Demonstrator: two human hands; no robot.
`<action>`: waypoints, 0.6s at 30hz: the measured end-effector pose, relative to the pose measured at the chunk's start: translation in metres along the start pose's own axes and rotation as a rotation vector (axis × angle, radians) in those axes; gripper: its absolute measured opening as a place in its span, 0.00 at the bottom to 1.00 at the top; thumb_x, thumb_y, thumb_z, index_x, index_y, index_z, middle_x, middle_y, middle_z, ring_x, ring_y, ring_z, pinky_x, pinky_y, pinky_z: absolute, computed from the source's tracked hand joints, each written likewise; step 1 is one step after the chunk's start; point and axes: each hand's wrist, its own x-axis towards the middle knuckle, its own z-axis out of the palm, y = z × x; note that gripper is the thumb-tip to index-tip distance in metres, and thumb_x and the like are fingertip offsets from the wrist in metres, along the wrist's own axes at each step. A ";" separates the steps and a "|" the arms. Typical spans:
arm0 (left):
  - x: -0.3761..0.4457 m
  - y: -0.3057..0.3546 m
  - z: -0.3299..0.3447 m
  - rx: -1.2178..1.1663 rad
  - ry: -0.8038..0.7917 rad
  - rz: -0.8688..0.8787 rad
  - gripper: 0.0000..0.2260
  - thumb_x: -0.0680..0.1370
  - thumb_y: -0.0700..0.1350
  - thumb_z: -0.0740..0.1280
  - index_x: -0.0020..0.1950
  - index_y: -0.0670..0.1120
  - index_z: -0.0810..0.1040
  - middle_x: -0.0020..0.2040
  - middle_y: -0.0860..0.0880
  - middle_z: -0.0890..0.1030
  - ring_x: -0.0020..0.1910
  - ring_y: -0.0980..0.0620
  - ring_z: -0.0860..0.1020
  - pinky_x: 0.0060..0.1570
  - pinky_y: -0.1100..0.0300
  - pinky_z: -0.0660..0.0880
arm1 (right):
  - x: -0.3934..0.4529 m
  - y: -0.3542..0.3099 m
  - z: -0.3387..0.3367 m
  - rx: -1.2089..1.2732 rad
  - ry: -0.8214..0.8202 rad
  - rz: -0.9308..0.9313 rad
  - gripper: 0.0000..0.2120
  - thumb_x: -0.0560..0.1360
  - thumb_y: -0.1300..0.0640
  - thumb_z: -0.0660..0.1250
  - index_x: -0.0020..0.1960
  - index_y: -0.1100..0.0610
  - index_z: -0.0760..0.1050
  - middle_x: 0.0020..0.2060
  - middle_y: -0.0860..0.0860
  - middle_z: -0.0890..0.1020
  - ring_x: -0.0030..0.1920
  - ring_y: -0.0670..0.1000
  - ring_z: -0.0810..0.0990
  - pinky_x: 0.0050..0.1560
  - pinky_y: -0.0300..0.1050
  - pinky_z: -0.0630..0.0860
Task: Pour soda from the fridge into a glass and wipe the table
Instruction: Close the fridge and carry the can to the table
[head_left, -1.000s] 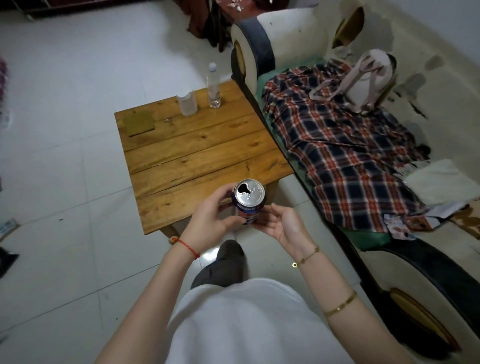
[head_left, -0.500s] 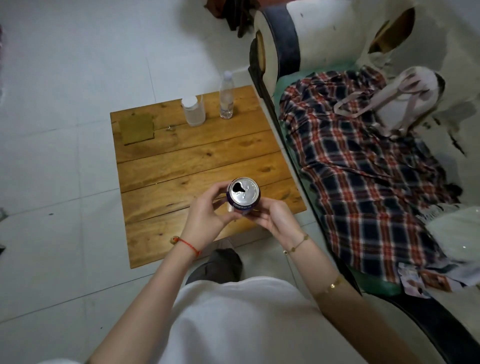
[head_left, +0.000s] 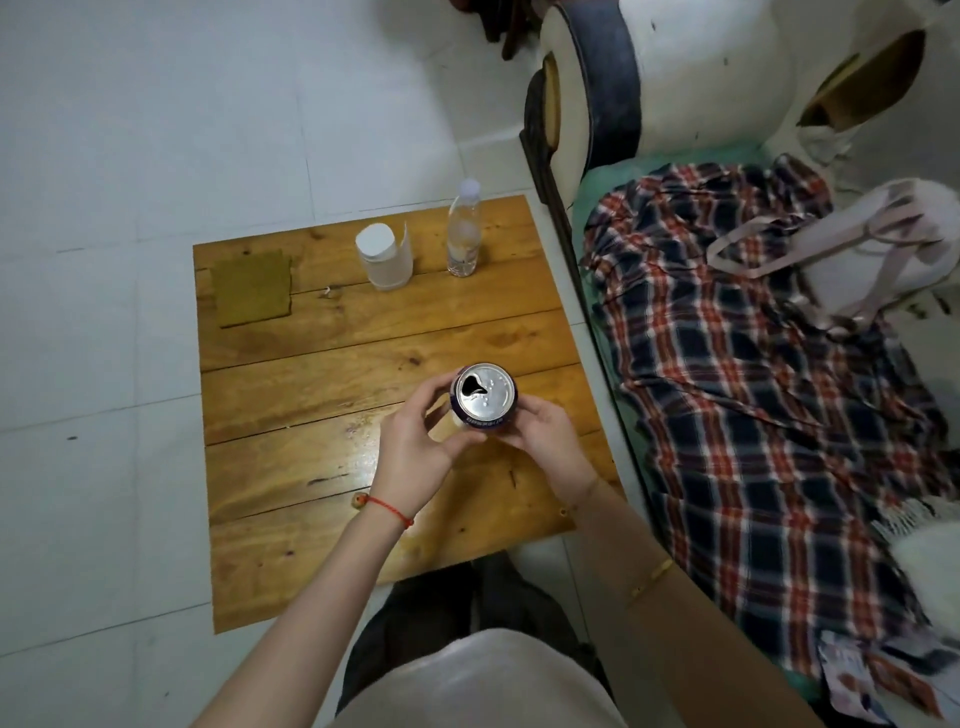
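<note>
I see the can upright, top open, silver lid, dark label, above the desk. L hand & R hand both clamp it. Vs earlier: it's now further over the desk.

You held an opened soda can upright above the wooden table, your left hand curled round its left side and your right hand round its right. At the table's far edge stood a frosted glass and, just beside it, a capped clear plastic bottle. A flat olive-brown cloth lay at the far left corner. To your right was a sofa bearing a plaid blanket and a pale bag. White floor tiles surrounded the table.
</note>
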 end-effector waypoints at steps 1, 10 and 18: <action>0.009 -0.007 0.004 -0.001 0.020 -0.010 0.29 0.66 0.37 0.79 0.61 0.55 0.75 0.56 0.69 0.77 0.60 0.68 0.75 0.61 0.69 0.72 | 0.013 0.001 -0.001 -0.070 -0.001 -0.034 0.16 0.81 0.68 0.56 0.68 0.66 0.71 0.60 0.59 0.80 0.61 0.57 0.79 0.61 0.49 0.78; 0.065 -0.095 0.042 -0.030 0.182 -0.127 0.27 0.65 0.36 0.80 0.61 0.48 0.77 0.55 0.61 0.80 0.56 0.67 0.76 0.62 0.59 0.75 | 0.107 0.039 -0.007 -0.556 -0.019 -0.345 0.21 0.73 0.70 0.64 0.65 0.60 0.76 0.55 0.51 0.83 0.56 0.48 0.81 0.61 0.44 0.77; 0.091 -0.165 0.069 0.015 0.223 -0.190 0.28 0.64 0.40 0.80 0.61 0.53 0.77 0.55 0.64 0.81 0.58 0.63 0.78 0.61 0.51 0.76 | 0.164 0.082 -0.010 -0.773 0.001 -0.450 0.26 0.72 0.62 0.73 0.68 0.60 0.73 0.59 0.55 0.81 0.60 0.56 0.78 0.63 0.54 0.73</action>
